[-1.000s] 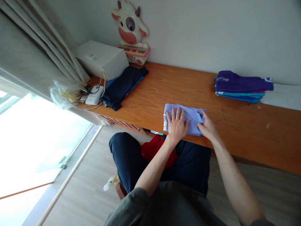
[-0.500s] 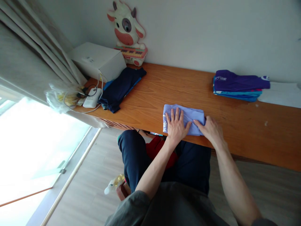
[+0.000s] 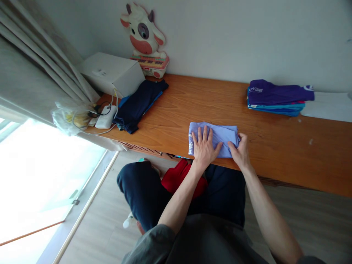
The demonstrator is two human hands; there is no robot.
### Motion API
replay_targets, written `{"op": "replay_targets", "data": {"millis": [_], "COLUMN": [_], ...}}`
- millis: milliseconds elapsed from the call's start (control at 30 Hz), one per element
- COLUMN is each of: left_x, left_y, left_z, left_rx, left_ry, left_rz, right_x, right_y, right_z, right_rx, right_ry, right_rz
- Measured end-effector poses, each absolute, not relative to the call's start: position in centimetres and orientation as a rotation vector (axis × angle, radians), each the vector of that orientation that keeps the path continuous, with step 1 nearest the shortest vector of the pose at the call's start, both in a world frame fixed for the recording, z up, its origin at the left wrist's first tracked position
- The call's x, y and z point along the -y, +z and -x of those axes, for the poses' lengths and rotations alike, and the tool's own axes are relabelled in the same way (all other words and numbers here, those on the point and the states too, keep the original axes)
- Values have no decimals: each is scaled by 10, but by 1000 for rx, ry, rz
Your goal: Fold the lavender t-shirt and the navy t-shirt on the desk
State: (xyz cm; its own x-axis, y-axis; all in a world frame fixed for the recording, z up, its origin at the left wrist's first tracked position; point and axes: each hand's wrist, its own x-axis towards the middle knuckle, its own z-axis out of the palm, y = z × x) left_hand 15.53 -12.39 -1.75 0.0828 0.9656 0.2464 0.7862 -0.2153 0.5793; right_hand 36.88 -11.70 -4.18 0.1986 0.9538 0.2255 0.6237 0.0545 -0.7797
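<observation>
A folded lavender garment (image 3: 224, 132) with white print at its left end lies near the front edge of the wooden tabletop (image 3: 198, 99). Flat on its left half rests my left hand (image 3: 204, 146), fingers spread. At the garment's right end, my right hand (image 3: 241, 150) pinches the edge, its thumb on top and its fingers curled round the side. Part of the cloth is hidden under both hands.
Folded clothes, purple (image 3: 277, 93) over blue, lie at the back right beside a white sheet-like thing (image 3: 330, 106). To the left are dark navy clothes (image 3: 140, 104), a white box (image 3: 112, 73), a cow toy keyboard (image 3: 145, 40), a white power strip (image 3: 106, 117) and a plastic bag (image 3: 68, 117).
My right hand's fingers have closed further round the garment's right edge. The left hand stays flat on the cloth. Below the table, my left knee has swung outward to the left.
</observation>
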Motion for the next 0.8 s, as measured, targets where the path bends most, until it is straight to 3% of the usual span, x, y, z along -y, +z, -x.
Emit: {"op": "replay_targets", "data": {"millis": [300,533,800], "left_x": [129,134,124], "left_y": [-17,-15,-13], "left_z": [-156,-156,-162], "left_rx": [-1756,-1744,-1649], "left_ry": [838,843,927], "left_rz": [-2072,-2059,-1953], "right_x": [111,109,107], "right_y": [-39,-14,6], "right_z": [-374,-383,-388], "right_rx": [1573,1478,1279], "right_ry": [602,1092,1225], "right_rz": [1413,1364,1346]}}
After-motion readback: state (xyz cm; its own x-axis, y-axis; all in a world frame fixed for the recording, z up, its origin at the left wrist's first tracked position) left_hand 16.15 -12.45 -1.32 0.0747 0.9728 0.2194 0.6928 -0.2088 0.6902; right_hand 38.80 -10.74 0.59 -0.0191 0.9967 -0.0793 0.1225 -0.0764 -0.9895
